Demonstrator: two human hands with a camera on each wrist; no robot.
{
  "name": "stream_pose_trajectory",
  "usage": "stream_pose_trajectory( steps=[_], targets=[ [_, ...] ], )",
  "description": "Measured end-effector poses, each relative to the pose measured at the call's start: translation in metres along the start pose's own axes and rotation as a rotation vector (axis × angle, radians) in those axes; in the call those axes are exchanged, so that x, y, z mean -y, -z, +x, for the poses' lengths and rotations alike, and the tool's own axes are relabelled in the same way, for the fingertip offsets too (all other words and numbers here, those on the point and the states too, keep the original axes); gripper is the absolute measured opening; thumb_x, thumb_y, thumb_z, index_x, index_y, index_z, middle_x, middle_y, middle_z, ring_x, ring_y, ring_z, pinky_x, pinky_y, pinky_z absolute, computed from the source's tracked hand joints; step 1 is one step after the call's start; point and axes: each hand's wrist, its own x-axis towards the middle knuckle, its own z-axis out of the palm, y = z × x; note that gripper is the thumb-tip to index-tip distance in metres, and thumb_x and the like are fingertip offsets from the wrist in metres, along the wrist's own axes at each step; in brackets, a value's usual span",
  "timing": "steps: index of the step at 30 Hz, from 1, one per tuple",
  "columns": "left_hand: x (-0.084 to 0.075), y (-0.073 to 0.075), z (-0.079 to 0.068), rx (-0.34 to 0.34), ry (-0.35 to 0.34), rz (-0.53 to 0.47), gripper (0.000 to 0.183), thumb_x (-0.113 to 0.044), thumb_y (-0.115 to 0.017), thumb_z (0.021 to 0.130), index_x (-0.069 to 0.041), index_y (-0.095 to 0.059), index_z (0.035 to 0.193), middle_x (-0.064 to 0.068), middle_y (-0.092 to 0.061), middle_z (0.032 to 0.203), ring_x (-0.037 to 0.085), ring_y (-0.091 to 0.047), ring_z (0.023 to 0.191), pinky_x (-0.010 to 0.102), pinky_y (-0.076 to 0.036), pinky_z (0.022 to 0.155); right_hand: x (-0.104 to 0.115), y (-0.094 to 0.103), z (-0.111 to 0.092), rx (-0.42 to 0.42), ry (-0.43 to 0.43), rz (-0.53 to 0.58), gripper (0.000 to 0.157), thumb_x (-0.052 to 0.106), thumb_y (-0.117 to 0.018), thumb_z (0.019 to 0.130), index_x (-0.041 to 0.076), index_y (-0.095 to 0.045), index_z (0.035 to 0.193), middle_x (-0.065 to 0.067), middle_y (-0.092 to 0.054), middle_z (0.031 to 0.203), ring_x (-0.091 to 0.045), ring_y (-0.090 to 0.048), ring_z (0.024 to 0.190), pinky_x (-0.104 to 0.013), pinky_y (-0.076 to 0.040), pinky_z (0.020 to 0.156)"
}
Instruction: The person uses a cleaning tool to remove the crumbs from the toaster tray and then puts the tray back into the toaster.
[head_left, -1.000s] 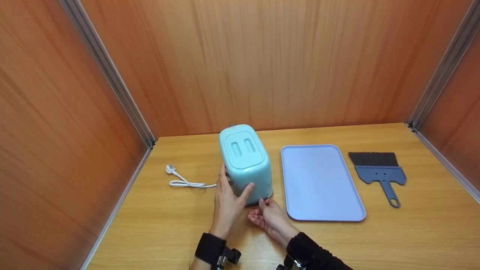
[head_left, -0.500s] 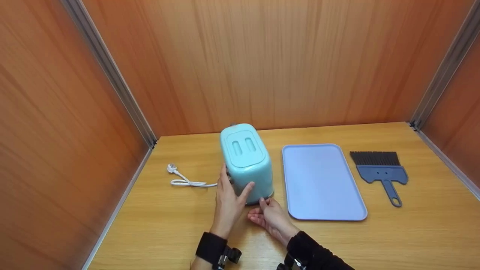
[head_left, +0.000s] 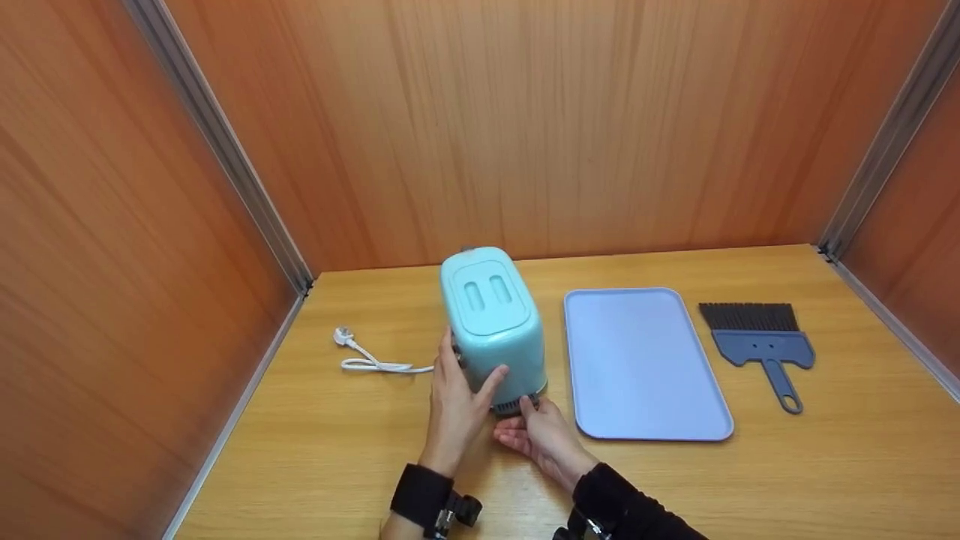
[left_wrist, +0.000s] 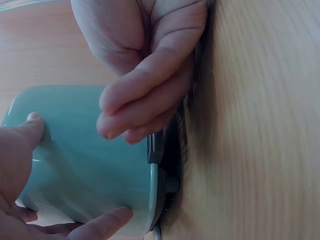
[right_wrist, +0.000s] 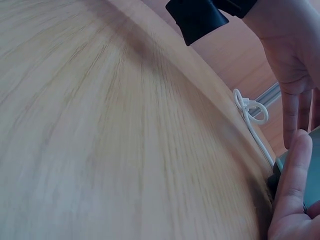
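Observation:
A pale turquoise toaster (head_left: 501,352) stands on the wooden table, a cover with two long recesses on its top. My left hand (head_left: 457,409) holds its near left corner, thumb on the end face and fingers along the side. At the foot of that end, a dark slotted crumb tray (head_left: 507,408) sticks out a little. My right hand (head_left: 551,439) pinches the crumb tray's edge; in the left wrist view the curled fingers (left_wrist: 145,95) hide most of it.
A white cord with a plug (head_left: 382,367) lies left of the toaster. To the right are a lilac rectangular tray (head_left: 645,367) and a grey-blue hand brush (head_left: 763,346). Wood-grain panels (head_left: 480,135) enclose the table at the back and sides.
The dark slotted crumb tray has come out slightly towards me at the toaster's base, with my right hand on it. My left hand and the toaster stay in place.

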Motion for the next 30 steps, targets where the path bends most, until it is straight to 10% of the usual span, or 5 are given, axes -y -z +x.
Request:
stream_pose_trajectory(
  steps=[30],
  targets=[
    [-0.001,-0.001,0.004,0.015,-0.003,-0.011,0.103,-0.044,-0.084,0.094,-0.017,-0.019,0.170,0.025,-0.041,0.163,0.042,-0.048,0.151,0.062,-0.041,0.124,0.012,0.009,-0.002,-0.060,-0.009,-0.198,0.041,0.021,-0.040,0.118,-0.014,-0.043,0.139,-0.006,-0.070,0.070,-0.009,-0.068,0.057,-0.021,-0.060,0.057]
  ],
)
